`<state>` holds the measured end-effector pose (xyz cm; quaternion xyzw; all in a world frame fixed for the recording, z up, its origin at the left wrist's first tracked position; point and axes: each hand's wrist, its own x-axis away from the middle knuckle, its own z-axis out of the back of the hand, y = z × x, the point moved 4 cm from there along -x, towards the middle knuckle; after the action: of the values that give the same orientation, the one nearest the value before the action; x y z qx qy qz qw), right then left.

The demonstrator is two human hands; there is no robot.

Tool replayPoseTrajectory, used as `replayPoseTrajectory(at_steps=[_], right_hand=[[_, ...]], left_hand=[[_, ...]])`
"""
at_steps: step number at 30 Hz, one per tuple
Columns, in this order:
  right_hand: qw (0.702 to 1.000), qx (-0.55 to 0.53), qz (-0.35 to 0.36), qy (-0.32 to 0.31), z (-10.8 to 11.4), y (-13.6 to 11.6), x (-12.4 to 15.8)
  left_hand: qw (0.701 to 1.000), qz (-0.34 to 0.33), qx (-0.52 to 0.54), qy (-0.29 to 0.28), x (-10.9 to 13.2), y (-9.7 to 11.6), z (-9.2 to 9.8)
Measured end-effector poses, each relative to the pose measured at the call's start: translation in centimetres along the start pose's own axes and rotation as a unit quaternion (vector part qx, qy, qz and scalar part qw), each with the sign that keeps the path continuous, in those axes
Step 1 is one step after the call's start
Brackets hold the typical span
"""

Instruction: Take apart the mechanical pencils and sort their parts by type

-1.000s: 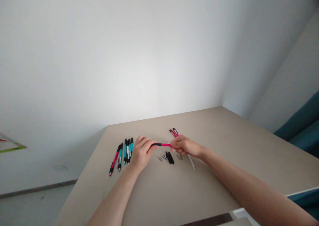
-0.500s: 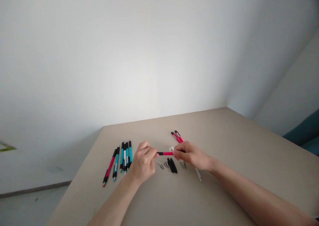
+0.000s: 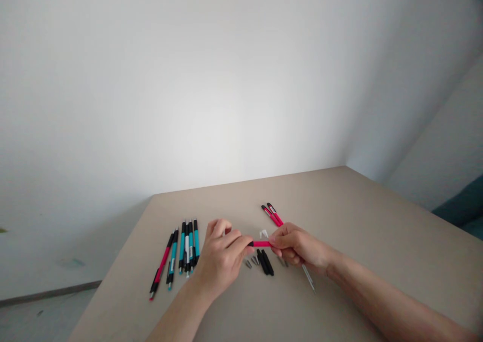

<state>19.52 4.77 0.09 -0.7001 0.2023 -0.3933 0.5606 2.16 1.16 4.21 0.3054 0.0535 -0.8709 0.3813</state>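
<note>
Held level between both hands is a red pen (image 3: pixel 261 244) with a black section at its left end. My left hand (image 3: pixel 222 254) is closed, thumb and fingers pinching that black end. My right hand (image 3: pixel 296 244) pinches the red barrel from the right, and its fingers hide the far end. Just below the pen lie two black grips (image 3: pixel 265 262) and several small metal tips (image 3: pixel 251 262). Small white pieces (image 3: pixel 263 234) rest behind the pen. Thin refills (image 3: pixel 309 279) stick out from under my right hand.
Several teal, white and red pens (image 3: pixel 188 246) with black ends lie in a row on the left of the beige table (image 3: pixel 302 312). Two red pen barrels (image 3: pixel 272 214) lie behind my right hand. A white wall (image 3: pixel 241 80) rises along the table's back edge.
The view has shifted slightly. My left fingers have come further over the pen's black section, so less of it shows. My right fingers still grip the red barrel.
</note>
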Motion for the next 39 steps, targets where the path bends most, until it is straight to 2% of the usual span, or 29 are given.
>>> replayPoseTrajectory(at_steps=[3, 5, 7, 9, 11, 16, 23, 28, 30, 35, 37, 39], right_hand=[[0.999, 0.047, 0.017, 0.006, -0.4, -0.2, 0.0], [0.986, 0.151, 0.068, 0.035, -0.6, -0.9, 0.3], [0.944, 0.284, 0.148, 0.077, -0.7, -2.1, 1.0], [0.902, 0.369, 0.202, 0.096, -0.7, -2.9, 1.6], [0.896, 0.386, 0.199, 0.097, -0.5, -2.9, 1.8], [0.930, 0.309, 0.130, 0.148, 0.9, -1.8, 0.9], [0.942, 0.181, 0.201, 0.200, 1.2, -2.0, 0.7], [0.966, 0.103, 0.133, 0.198, 1.5, -0.7, -0.2], [0.966, 0.092, 0.135, 0.201, 1.4, -0.5, -0.4], [0.948, 0.069, 0.231, 0.208, 1.1, -1.1, -0.1], [0.950, 0.053, 0.221, 0.213, 1.1, -1.2, 0.0], [0.958, 0.035, 0.181, 0.220, 1.2, -1.0, -0.1]], left_hand=[[0.999, 0.029, -0.027, -0.011, -0.2, 0.5, -0.4], [0.998, 0.058, -0.029, -0.009, -0.1, 0.6, -0.9], [0.996, 0.094, -0.006, -0.005, 0.2, 0.6, -1.4], [0.992, 0.124, 0.031, -0.008, 0.5, 0.5, -1.9], [0.989, 0.135, 0.058, -0.016, 0.6, 0.5, -2.2], [0.987, 0.145, 0.072, -0.003, 0.7, 0.2, -1.9], [0.978, 0.182, 0.097, 0.000, 1.0, -0.3, -2.0], [0.972, 0.191, 0.133, 0.027, 0.9, -0.5, -1.8], [0.973, 0.188, 0.135, 0.021, 0.9, -0.4, -1.9], [0.968, 0.198, 0.151, 0.008, 1.0, -0.6, -2.4], [0.966, 0.207, 0.157, 0.009, 1.1, -0.7, -2.5], [0.963, 0.215, 0.159, 0.014, 1.2, -0.8, -2.5]])
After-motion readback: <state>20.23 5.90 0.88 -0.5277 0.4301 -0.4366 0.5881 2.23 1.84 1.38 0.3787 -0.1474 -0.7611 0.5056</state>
